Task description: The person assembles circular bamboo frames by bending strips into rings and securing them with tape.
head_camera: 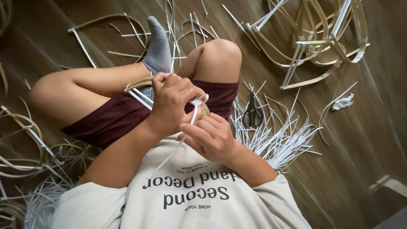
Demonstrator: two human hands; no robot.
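The view is from above, onto a person seated on a wooden floor (360, 140) w/ legs crossed.

The left hand (171, 101) is closed around a bent bamboo strip frame (140, 83), which is held over the lap, just above the dark red shorts (114, 116). The fingers are curled and pressed together on the frame at the point where a white plastic strip (196, 111) is wound. The wound part of the strip is seen as a small white knot at the fingertips.

The right hand (210, 136) is placed just below the left one, approx. touching it. Its fingers are bent and the loose end of the white strip is pinched between them; the strip runs up from this hand to the knot.

A grey sock (158, 46) is seen behind the hands, btw. the two knees.

On the floor at the right, black scissors (253, 112) are laid on a heap of white strips (284, 135). Further away, at top right, finished bamboo frames (326, 38) are piled. More frames (21, 144) are lying at the left edge.
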